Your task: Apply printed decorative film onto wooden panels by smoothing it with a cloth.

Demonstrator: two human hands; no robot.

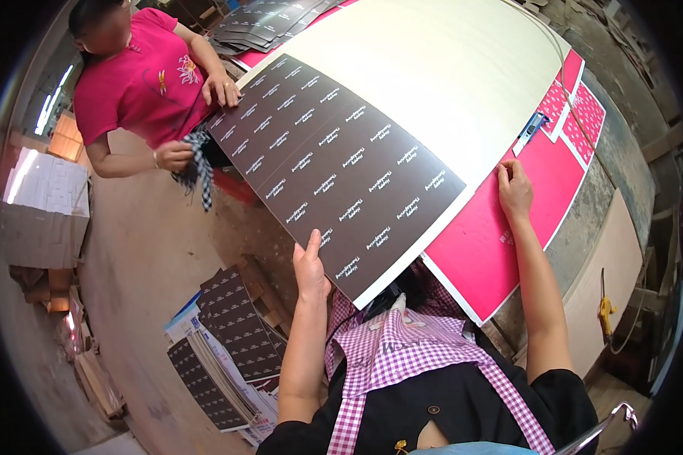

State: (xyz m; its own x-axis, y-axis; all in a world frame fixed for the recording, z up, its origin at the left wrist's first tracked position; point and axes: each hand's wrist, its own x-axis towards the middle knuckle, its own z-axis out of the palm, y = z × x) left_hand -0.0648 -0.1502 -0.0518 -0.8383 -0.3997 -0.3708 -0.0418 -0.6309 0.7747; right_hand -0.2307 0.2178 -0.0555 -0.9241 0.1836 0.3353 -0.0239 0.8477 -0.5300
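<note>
A brown sheet with rows of white lettering (341, 163) lies over a large cream sheet (448, 68) on the table. My left hand (311, 269) grips the brown sheet's near left edge, its thumb pointing up along the top face. My right hand (514, 189) rests over a bright pink sheet (478, 254), fingers curled and tips at the cream sheet's right edge; whether they pinch anything is hidden. Just beyond that hand lies a blue utility knife (533, 130). Across the left corner, a co-worker's hand (221, 89) touches the brown sheet while the other holds a checkered cloth (197, 163).
More brown printed sheets (269, 23) are piled at the far left of the table. Bundles of printed sheets (235, 326) stand on the floor at left, beyond them a white stack (45, 205). A yellow-handled tool (605, 309) lies on a board at right.
</note>
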